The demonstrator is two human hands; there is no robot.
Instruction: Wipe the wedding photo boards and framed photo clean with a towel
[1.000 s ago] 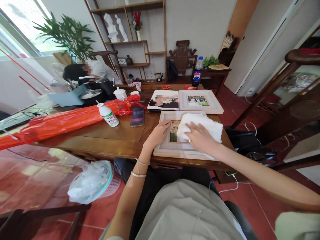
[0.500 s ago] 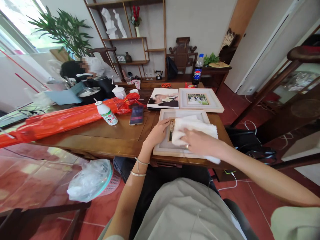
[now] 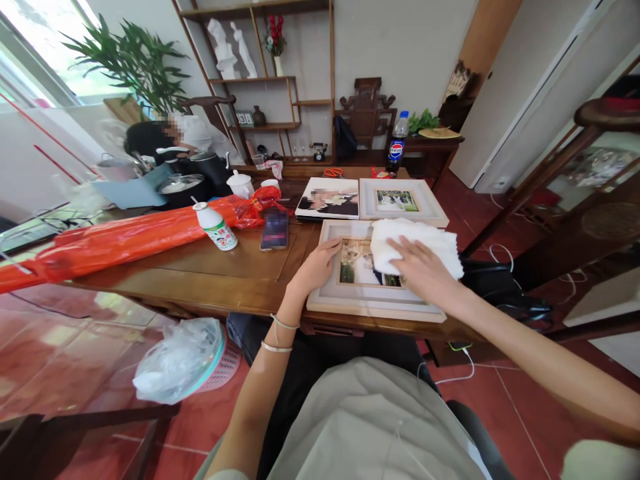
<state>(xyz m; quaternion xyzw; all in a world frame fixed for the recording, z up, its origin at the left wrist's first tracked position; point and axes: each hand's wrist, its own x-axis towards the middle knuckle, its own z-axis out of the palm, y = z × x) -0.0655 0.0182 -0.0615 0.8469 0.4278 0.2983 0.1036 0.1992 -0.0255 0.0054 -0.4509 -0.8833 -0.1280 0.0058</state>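
The white towel [image 3: 440, 241] has slid right beneath the spread right hand [image 3: 424, 270]. The left hand [image 3: 320, 264] lies flat at left on the near picture frame [image 3: 360, 295].

At three o'clock on my feed I see a plain white cloth [image 3: 423, 235]; at five, a frame [image 3: 370, 310] of pale wood with a white border, its photo [image 3: 353, 265] brown, cream and green. Around nine I get a bright red-orange bundle [image 3: 130, 230] and a white bottle [image 3: 206, 216] with a green-and-white label. Toward half past one, my cola bottle [image 3: 396, 150] has a blue cap and a blue, red and white label. At twelve, orange scissors [image 3: 334, 173]; at seven, red tiles [image 3: 197, 423] with pale lines.
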